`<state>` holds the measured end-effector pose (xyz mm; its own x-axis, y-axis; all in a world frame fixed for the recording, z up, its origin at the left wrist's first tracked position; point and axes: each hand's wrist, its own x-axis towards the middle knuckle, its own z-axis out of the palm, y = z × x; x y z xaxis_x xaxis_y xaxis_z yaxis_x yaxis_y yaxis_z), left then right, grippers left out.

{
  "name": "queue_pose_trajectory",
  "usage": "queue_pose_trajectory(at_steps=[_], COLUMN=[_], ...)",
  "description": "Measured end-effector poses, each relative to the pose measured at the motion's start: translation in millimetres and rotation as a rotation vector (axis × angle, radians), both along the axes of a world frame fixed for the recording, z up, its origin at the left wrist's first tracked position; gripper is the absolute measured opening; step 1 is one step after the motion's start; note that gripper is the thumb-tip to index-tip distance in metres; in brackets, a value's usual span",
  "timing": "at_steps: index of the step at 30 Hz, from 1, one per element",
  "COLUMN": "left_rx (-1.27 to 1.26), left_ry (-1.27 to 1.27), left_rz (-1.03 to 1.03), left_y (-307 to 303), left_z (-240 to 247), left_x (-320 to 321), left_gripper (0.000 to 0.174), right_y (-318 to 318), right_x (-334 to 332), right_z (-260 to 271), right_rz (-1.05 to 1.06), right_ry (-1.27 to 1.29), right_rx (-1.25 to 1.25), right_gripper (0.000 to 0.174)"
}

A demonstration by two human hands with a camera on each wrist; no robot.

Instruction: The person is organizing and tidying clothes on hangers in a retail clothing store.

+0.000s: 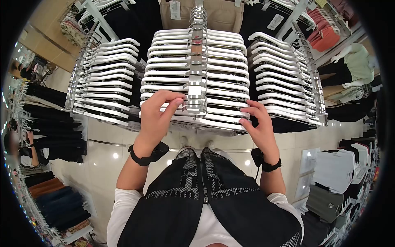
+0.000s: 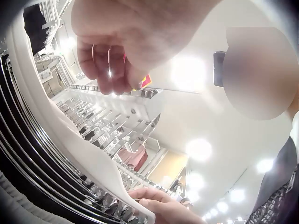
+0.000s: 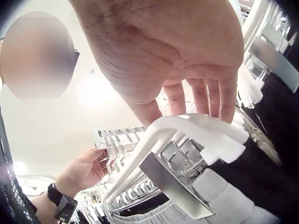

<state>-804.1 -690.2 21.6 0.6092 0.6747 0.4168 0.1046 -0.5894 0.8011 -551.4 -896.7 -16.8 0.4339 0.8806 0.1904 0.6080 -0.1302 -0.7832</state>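
White hangers (image 1: 226, 103) hang in a dense row on the middle rail, metal hooks (image 1: 196, 105) overlapping at its near end. At the left side of those hooks, my left hand (image 1: 157, 113) has its thumb and index finger pinched on a hook; the right wrist view also shows this hand (image 3: 84, 171) there. My right hand (image 1: 261, 127) grips the right end of the nearest hangers. In the right wrist view the hand (image 3: 177, 56) has its thumb and fingers around a white hanger (image 3: 187, 123). Metal clips (image 3: 177, 186) hang below, holding pale grey fabric (image 3: 229, 200).
More white hangers hang on the left rail (image 1: 76, 78) and right rail (image 1: 310, 66). Beige trousers (image 1: 224, 16) hang behind the middle row. A mannequin (image 1: 358, 66) stands at the right. Clothing racks line both sides, and another person's arm (image 1: 33, 150) shows at far left.
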Motion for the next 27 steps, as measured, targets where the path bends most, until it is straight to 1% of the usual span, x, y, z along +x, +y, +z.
queue_pose_trajectory(at_steps=[3, 6, 13, 16, 19, 22, 25, 27], left_rx=[0.059, 0.038, 0.118, 0.117, 0.163, -0.064, -0.096, -0.114], left_ry=[-0.042, -0.03, -0.044, -0.039, -0.087, -0.178, -0.122, -0.069], left_rz=[0.042, 0.0, 0.065, 0.057, 0.064, 0.022, -0.112, -0.111], left_y=[0, 4, 3, 6, 6, 3, 6, 9], left_z=[3, 4, 4, 2, 1, -8, -8, -4], left_x=[4, 3, 11, 12, 12, 5, -4, -4], left_gripper=[0.012, 0.012, 0.013, 0.014, 0.013, 0.012, 0.008, 0.008], right_y=[1, 0, 3, 4, 4, 3, 2, 3], right_x=[-2, -3, -3, -3, -4, -4, -6, -7], right_z=[0, 1, 0, -1, -1, 0, 0, 1], right_rz=[-0.017, -0.032, -0.048, -0.056, -0.058, -0.072, -0.076, -0.078], right_ry=[-0.006, -0.001, -0.007, -0.006, -0.015, -0.011, -0.011, -0.02], right_rx=[0.0, 0.008, 0.01, 0.01, 0.011, 0.004, 0.012, 0.007], right_gripper=[0.031, 0.031, 0.031, 0.031, 0.031, 0.031, 0.031, 0.031])
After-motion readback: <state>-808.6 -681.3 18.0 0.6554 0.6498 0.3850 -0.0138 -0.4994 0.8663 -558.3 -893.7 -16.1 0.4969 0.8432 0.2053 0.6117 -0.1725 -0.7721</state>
